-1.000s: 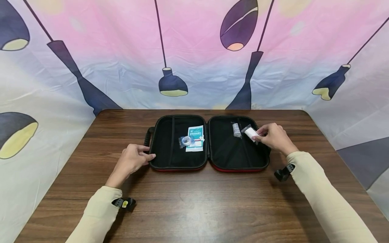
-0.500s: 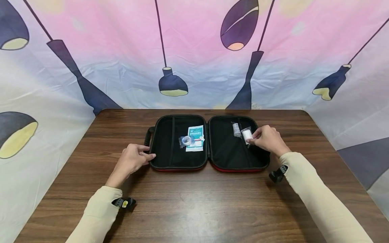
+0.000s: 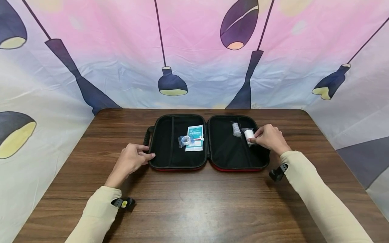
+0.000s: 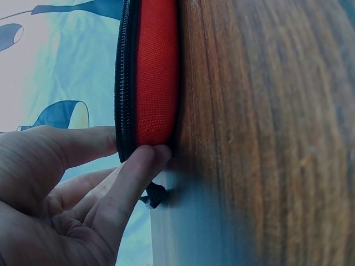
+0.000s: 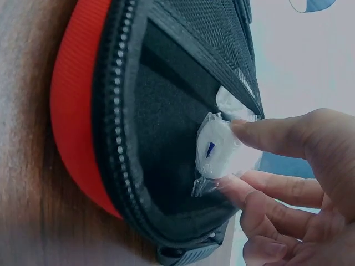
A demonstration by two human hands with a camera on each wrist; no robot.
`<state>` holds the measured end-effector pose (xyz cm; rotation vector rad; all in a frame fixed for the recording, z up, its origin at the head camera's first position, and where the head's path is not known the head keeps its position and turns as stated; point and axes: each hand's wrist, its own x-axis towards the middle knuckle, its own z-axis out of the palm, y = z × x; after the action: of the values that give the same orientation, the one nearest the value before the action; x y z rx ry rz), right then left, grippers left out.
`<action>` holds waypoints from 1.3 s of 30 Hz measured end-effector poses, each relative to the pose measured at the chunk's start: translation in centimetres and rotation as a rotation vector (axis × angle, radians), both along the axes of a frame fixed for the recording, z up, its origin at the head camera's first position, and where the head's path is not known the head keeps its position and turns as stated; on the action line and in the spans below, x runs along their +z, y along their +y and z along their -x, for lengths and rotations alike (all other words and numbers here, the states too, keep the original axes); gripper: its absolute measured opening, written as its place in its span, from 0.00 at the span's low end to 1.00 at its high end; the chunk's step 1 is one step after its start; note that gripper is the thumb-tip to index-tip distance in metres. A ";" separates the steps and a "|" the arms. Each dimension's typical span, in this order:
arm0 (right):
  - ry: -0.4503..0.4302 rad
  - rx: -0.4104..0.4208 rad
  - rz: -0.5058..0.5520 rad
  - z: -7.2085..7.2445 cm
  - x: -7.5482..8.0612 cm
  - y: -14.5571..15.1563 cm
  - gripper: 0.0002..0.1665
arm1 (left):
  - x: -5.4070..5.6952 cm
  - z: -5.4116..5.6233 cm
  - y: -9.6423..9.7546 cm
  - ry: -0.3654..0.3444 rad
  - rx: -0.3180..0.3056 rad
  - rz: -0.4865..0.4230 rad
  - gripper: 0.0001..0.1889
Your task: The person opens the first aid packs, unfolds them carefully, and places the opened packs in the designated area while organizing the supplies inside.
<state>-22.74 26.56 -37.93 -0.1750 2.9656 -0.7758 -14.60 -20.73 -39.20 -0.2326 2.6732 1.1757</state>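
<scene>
A black zippered case with red sides point(image 3: 161, 158) lies unfolded flat on the table. My left hand point(image 3: 130, 162) grips its near left corner, fingertips at the zipper and the red side point(image 4: 158, 72). Over the right half, my right hand point(image 3: 270, 138) pinches a white bandage roll in clear wrap point(image 3: 249, 135) between thumb and fingers. In the right wrist view, the wrapped roll point(image 5: 216, 147) sits close over the black lining. Beside it to the left, a second wrapped roll point(image 3: 236, 130) lies by the diagonal mesh pocket edge.
In the case's left half, a teal and white packet point(image 3: 196, 130) lies with a small bagged roll of tape point(image 3: 185, 140) overlapping it. A carry handle point(image 3: 148, 136) sticks out at the case's left side. Brown wooden table point(image 3: 194, 202) surrounds the case; a printed cloth point(image 3: 121, 81) hangs behind.
My right hand has moved left and inward with the bandage roll, which has turned from slanted to nearly upright beside the other roll. My left hand has stayed at the corner.
</scene>
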 end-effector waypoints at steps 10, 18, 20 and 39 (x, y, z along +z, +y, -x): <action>0.016 0.039 -0.002 0.1 -0.3 -1.1 0.19 | 0.0 0.1 0.0 0.016 -0.005 0.009 0.29; -0.051 0.083 0.014 0.1 0.1 -1.2 0.20 | 0.0 0.0 0.0 0.016 -0.004 0.002 0.29; -0.087 0.104 0.034 0.1 0.3 -0.9 0.20 | 0.0 0.0 0.0 0.016 -0.004 0.001 0.29; -0.120 0.152 0.122 0.4 0.2 -1.2 0.15 | 0.0 0.0 -0.1 0.014 -0.004 0.005 0.29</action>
<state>-23.18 25.32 -37.75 -0.3434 2.7565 -0.9129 -14.61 -20.84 -39.25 -0.2208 2.6877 1.1735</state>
